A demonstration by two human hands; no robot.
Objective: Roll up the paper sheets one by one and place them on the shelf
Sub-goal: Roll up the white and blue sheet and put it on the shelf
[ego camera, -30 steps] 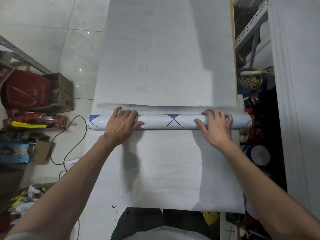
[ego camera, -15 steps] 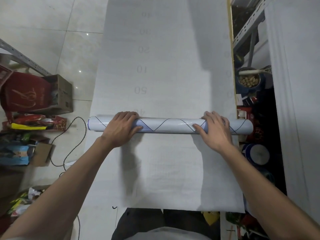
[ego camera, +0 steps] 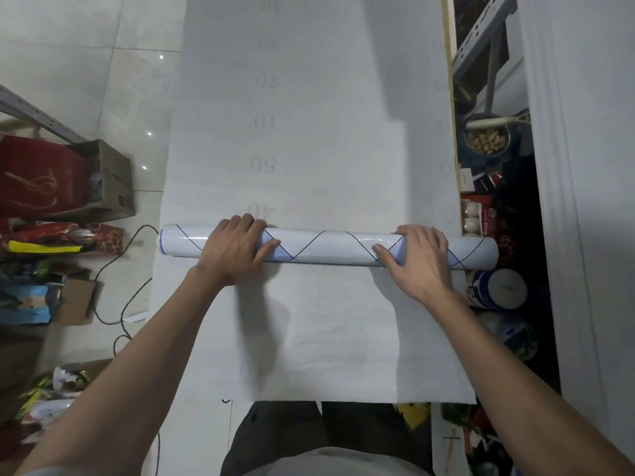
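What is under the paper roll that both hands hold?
The paper roll rests on a flat white sheet with faint printed numbers. Whatever lies beneath that sheet is covered.

Cluttered storage area: tiled floor, slotted-metal shelf frame, cardboard box, red bag, pot of nuts, loose packets.

The left hand and right hand each cover a stretch of the roll. The sheet runs off the top edge. Packets on the left are blurred.
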